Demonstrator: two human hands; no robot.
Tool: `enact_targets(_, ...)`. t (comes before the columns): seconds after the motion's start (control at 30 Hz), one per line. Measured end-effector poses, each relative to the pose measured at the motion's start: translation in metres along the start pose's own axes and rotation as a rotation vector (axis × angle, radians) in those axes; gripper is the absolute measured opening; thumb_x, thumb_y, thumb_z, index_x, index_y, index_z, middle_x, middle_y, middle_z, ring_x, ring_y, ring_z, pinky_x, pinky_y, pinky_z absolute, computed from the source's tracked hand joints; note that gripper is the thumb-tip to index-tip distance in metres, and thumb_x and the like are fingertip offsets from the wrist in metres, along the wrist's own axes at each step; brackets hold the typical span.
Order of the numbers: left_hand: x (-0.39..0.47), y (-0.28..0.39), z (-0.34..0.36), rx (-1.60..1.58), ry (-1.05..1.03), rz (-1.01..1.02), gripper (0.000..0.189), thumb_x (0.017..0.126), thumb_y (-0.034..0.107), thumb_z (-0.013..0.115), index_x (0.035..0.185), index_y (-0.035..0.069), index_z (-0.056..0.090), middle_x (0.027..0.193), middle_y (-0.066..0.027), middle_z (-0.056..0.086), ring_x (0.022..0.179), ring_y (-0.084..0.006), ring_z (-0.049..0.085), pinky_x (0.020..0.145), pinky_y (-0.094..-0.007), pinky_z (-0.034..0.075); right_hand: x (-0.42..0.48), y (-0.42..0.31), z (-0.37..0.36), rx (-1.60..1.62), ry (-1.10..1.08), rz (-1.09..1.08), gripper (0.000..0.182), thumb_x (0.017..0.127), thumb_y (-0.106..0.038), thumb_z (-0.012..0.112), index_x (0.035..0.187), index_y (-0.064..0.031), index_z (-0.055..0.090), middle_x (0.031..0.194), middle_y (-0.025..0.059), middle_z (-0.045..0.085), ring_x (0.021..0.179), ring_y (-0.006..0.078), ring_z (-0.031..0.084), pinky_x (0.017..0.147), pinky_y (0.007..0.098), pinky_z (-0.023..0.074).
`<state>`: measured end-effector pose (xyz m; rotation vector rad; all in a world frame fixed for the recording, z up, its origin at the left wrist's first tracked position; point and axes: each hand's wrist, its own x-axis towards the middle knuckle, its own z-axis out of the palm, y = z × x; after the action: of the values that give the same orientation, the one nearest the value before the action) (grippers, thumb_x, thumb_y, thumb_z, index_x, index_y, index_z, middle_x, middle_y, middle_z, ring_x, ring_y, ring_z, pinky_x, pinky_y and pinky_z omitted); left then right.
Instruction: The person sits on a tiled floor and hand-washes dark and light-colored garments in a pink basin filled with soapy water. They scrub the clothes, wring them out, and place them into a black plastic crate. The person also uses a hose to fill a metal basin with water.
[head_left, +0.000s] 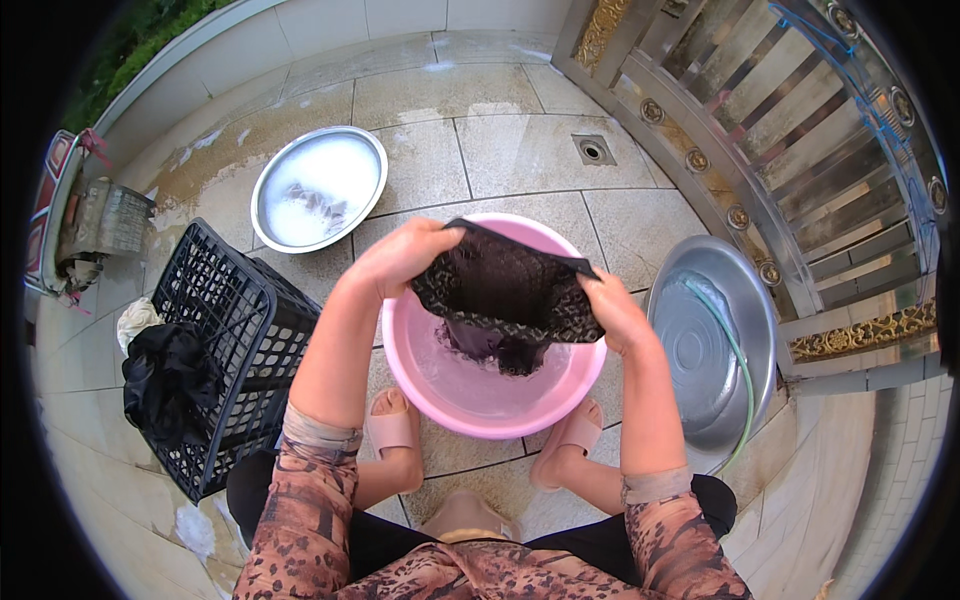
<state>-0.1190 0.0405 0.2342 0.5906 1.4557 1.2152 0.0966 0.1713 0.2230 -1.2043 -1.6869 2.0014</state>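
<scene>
A dark patterned garment (510, 292) with a black waistband-like edge is stretched between my two hands, its opening held wide. My left hand (401, 259) grips one end of the band, thumb on top. At the other end, my right hand (615, 307) pinches the band near its corner. Below them stands a pink plastic basin (495, 424) holding cloudy water. The lower part of the garment hangs into that water, so its submerged end is hidden.
To the left, a black plastic crate (247, 337) lies tipped, with black cloth (169, 379) and white cloth (139, 324) at its opening. A basin of suds (319, 187) sits ahead. Right, a metal basin (686, 345) holds water and a green hose (739, 349), near a metal gate (750, 195).
</scene>
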Motion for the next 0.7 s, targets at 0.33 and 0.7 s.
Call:
enact_targets(0.33, -0.056, 0.181, 0.009, -0.088, 0.02, 0.621, 0.025, 0.083, 0.018, 0.053, 0.09, -0.005, 0.059, 0.084, -0.0123, 0.063, 0.068, -0.0168, 0.063, 0.06, -0.0267, 0.053, -0.031, -0.206, -0.005, 0.162, 0.13, -0.589, 0.02, 0.084, -0.013, 0.049, 0.093, 0.0026, 0.056, 0.082, 0.009, 0.062, 0.066, 0.016, 0.061, 0.058, 0.027, 0.0496)
enact_targets(0.7, 0.015, 0.05, 0.014, 0.416, 0.15, 0.257, 0.028, 0.083, 0.021, 0.052, 0.082, -0.004, 0.062, 0.072, -0.0062, 0.062, 0.061, -0.0092, 0.057, 0.058, -0.0229, 0.046, 0.049, -0.043, -0.018, -0.278, 0.237, -0.617, 0.023, 0.079, -0.011, 0.046, 0.095, 0.0026, 0.057, 0.078, 0.0091, 0.062, 0.071, 0.0147, 0.056, 0.064, 0.0264, 0.0432)
